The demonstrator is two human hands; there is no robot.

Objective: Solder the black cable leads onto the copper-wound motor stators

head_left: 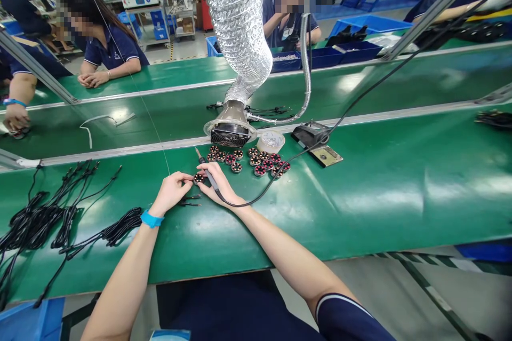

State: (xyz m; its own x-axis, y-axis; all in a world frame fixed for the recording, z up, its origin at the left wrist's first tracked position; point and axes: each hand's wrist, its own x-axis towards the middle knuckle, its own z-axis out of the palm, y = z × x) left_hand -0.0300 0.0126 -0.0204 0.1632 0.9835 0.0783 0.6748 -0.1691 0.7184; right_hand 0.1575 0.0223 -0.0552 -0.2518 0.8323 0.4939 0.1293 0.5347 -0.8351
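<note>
My left hand [174, 189], with a blue wrist band, pinches a small round motor stator [198, 178] at its left edge. In my right hand [219, 181] lies a soldering iron [212, 180], its copper-coloured tip pointing up and away to the left. The right fingers also reach the stator's right side. A thin wire [156, 126] runs down from above to my left hand. Short black cable ends [192, 199] lie on the green table just below the hands. Beyond them, several more stators with copper and red windings [260, 170] sit in two loose groups.
A fume duct [240, 21] hangs down to a fan [230, 135] behind the stators. Near it are a tape roll [271, 141] and a soldering iron stand [312, 135]. Bundled black cables [36, 218] lie at left. The iron's cord crosses at right. Co-workers sit across the bench.
</note>
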